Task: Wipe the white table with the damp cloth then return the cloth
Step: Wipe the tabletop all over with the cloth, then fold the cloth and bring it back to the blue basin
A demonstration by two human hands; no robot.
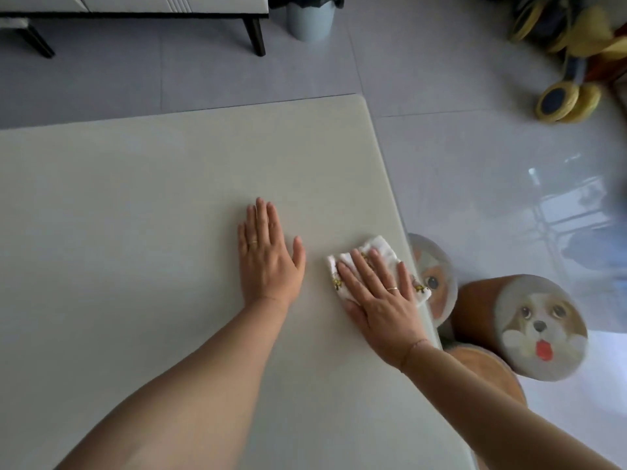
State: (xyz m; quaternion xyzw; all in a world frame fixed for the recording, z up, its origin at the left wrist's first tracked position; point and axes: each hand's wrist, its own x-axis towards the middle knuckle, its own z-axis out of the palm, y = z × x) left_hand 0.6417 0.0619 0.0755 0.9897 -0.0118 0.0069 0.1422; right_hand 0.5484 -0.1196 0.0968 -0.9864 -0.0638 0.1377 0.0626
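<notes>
The white table [142, 205] fills the left and middle of the head view. A small white cloth [380, 250] with yellow marks lies folded near the table's right edge. My right hand [380, 296] presses flat on the cloth with straight fingers, covering most of it. My left hand [266, 262] rests flat on the bare tabletop just left of the cloth, fingers straight and together, touching nothing else.
Round brown stools with dog-face cushions [539, 329] stand on the tiled floor close to the table's right edge. A pale bin [309, 18] and a dark-legged cabinet [135, 5] stand beyond the far edge. Yellow toys [570, 96] lie at top right.
</notes>
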